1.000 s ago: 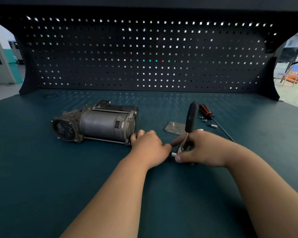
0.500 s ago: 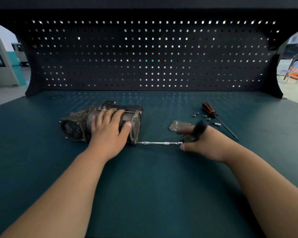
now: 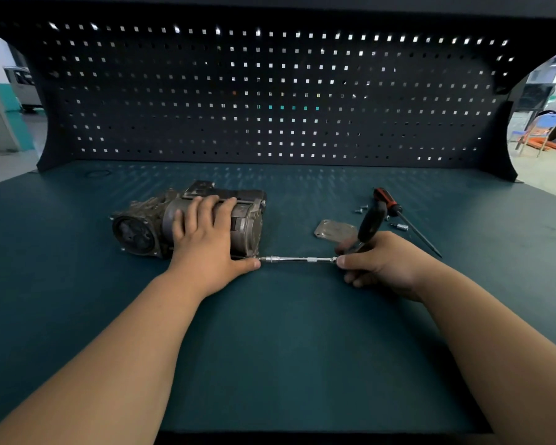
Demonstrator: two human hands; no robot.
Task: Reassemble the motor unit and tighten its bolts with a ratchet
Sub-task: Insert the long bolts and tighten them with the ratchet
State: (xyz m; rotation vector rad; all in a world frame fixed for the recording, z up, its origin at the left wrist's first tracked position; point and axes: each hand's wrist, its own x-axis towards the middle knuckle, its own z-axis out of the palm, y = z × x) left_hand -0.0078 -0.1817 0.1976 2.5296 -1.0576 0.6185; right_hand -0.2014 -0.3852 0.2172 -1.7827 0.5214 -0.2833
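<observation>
Forearms come in from the near edge of the bench (image 3: 286,348), one toward each task thing. The left hand (image 3: 206,245) lies palm down on top of the motor (image 3: 142,226). Its fingers are nearly straight, spread over the round housing and pointing away from the person. Its thumb stretches to the right, low near the bench, and the tip is at the near right corner of the motor, where the extension (image 3: 297,259) meets it. This hand presses and does not curl round anything. The right hand (image 3: 382,264) is curled round the head end of the ratchet (image 3: 370,221), with the fingers folded under and the thumb tip at the right end of the extension. The black handle rises out of this hand toward the far side; it is blurred.

The motor lies on its side, with its long axis left to right and slightly turned. Its round end face is to the left of the left hand. The extension is a thin bright bar, level, running left to right across the gap between the two hands.

Just behind the right hand lies a flat plate (image 3: 333,229). Farther behind this hand lie a screwdriver (image 3: 398,210), its red and black grip at the far end, some small screws (image 3: 361,209) and a short bit (image 3: 400,227). Behind all stands a pegboard (image 3: 270,91).
</observation>
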